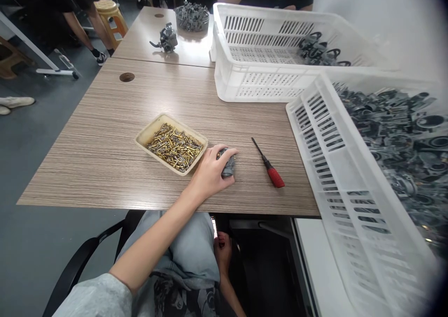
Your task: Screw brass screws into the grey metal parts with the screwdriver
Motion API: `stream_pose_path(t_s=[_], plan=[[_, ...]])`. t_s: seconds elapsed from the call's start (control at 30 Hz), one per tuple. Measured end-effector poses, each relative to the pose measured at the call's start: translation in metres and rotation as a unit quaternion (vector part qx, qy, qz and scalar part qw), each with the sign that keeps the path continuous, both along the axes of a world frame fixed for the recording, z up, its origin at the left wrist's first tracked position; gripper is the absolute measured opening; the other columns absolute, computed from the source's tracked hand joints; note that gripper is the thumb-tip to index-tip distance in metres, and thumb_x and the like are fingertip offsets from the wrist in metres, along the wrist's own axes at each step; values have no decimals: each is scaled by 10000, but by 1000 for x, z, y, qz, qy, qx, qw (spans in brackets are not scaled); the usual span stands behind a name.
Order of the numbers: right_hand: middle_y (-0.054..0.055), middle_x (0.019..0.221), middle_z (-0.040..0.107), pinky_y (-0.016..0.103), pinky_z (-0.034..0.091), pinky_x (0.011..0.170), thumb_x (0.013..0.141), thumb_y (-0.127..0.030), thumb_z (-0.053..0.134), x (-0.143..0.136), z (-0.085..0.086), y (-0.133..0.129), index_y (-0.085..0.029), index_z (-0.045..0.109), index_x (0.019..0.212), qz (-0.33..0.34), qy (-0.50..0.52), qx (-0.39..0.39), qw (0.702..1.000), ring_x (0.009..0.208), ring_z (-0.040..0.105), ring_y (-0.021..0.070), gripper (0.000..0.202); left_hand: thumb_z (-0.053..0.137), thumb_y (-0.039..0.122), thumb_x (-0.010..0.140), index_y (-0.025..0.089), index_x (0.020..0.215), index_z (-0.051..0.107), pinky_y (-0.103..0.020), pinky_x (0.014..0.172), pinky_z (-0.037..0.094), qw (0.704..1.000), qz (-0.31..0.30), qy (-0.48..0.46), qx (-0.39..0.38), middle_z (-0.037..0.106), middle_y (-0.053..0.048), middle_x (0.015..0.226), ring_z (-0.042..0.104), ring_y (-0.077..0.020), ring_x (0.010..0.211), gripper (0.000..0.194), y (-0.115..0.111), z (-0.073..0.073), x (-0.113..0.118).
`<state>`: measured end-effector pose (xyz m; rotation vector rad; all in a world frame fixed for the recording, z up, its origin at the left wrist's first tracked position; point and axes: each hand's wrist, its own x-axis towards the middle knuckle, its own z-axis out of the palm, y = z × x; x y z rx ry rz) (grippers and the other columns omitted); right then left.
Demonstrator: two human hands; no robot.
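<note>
My left hand is curled over a small grey metal carburetor part resting on the table, and its fingers cover much of it. Just left of that hand is a cream plastic tub filled with small brass screws and springs. A screwdriver with a red and black handle lies to the right of the part. Below the table edge, by my leg, my right hand has its fingers curled around a phone with a lit screen, partly hidden by my knee.
At the right, a white crate full of grey carburetor parts overhangs the front edge of the wooden table. Behind it stands another white crate with several parts. A carburetor and a bowl of parts are farther back. Other people are nearby.
</note>
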<state>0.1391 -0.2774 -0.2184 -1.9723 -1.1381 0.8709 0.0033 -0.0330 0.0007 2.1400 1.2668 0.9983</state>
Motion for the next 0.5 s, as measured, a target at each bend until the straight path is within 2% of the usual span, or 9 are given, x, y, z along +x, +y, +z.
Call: stream_pose_path(t_s=[0.23, 0.33, 0.5], plan=[[5, 686, 631, 342, 416, 561, 965, -595, 379, -1, 1, 4, -308, 529, 792, 9, -8, 14, 1000, 655, 628, 293, 367, 707, 124, 754, 261, 1399, 532, -445, 1168, 434, 1000, 3, 1, 3, 503, -102, 1416, 496, -305, 1325, 682, 0, -1, 1], [3, 634, 598, 329, 384, 544, 970, -683, 346, -1, 5, 6, -298, 498, 736, 11, -11, 10, 1000, 611, 600, 285, 475, 706, 126, 756, 259, 1400, 530, -443, 1169, 434, 1000, 0, 1, 5, 502, -102, 1416, 498, -303, 1323, 680, 1, -1, 1], [10, 639, 591, 336, 377, 555, 956, -743, 302, -1, 11, 7, -302, 477, 742, 19, -16, 8, 1000, 647, 599, 298, 520, 704, 127, 760, 252, 1399, 531, -442, 1168, 433, 1000, 0, 1, 6, 502, -107, 1415, 497, -304, 1323, 674, 1, -1, 0]])
